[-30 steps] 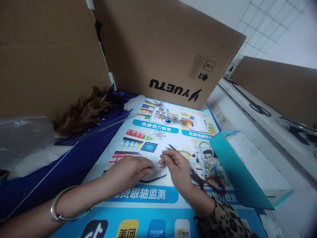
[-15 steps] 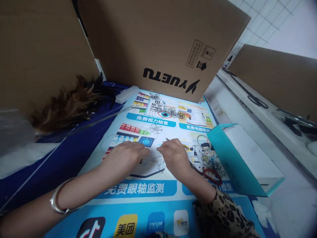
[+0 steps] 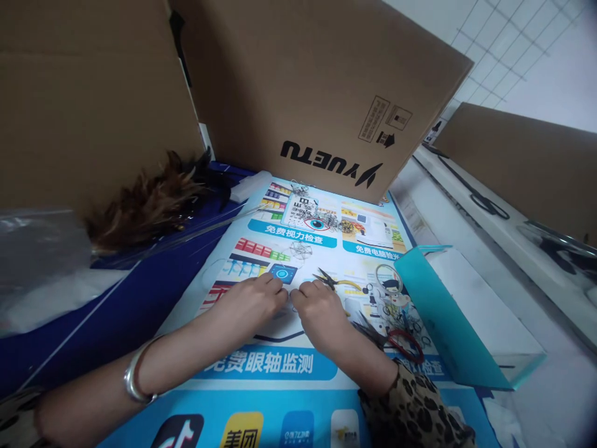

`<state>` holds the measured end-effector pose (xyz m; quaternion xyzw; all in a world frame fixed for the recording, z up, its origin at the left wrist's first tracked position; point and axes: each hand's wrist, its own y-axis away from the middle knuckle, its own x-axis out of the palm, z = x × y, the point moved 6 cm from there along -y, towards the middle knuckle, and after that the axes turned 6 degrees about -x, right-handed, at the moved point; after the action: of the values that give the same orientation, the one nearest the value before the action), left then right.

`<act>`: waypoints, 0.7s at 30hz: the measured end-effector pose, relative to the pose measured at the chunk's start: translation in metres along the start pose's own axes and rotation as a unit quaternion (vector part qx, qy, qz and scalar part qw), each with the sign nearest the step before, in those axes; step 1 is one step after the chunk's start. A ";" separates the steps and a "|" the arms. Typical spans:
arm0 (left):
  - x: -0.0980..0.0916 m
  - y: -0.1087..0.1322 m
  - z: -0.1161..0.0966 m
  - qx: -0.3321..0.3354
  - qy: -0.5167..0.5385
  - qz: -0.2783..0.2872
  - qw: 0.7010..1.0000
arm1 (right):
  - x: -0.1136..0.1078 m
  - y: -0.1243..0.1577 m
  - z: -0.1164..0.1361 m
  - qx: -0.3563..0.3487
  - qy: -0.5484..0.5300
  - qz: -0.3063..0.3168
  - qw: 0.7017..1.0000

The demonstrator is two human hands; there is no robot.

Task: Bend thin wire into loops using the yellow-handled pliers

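My left hand (image 3: pixel 261 300) and my right hand (image 3: pixel 321 311) meet fingertip to fingertip over the printed sheet (image 3: pixel 275 395). Both are closed in a pinch. A faint thin wire shows between the fingers, mostly hidden by them. Just beyond my right hand lie pliers (image 3: pixel 338 282) with yellow handles. Scissors (image 3: pixel 405 346) with red handles rest beside my right wrist, partly behind it. Past my fingertips is a loose wire tangle (image 3: pixel 301 250). To the right are a wire coil (image 3: pixel 388 279) and a heap of bent wire pieces (image 3: pixel 405 320).
A large cardboard box (image 3: pixel 303 81) stands at the back. An open teal box (image 3: pixel 448 317) sits on the right. Brown feathers (image 3: pixel 144 205) and a clear plastic bag (image 3: pixel 46 261) are on the left. More wire tangles (image 3: pixel 329 219) lie farther back.
My hands have drawn together until their fingertips meet. The wire shape seen below my right fingers no longer shows there. The pliers and scissors are more exposed, and the view has shifted slightly.
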<state>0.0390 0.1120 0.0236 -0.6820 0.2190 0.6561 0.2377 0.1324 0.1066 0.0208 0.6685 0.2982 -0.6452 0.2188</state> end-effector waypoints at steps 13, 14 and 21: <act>0.020 -0.006 0.022 -0.063 0.179 -0.005 0.982 | 0.018 0.006 -0.025 0.093 -0.243 -0.070 0.963; 0.022 -0.007 0.027 -0.077 0.228 -0.013 0.971 | 0.019 0.006 -0.030 0.112 -0.301 -0.090 0.943; 0.044 -0.009 0.034 -0.207 0.667 0.028 0.715 | 0.040 0.008 -0.037 0.234 -0.692 -0.144 0.668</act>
<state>0.0196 0.1406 -0.0211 -0.9685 0.1983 0.0661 -0.1356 0.1647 0.1309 -0.0173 0.0083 -0.0068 -0.9947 0.1026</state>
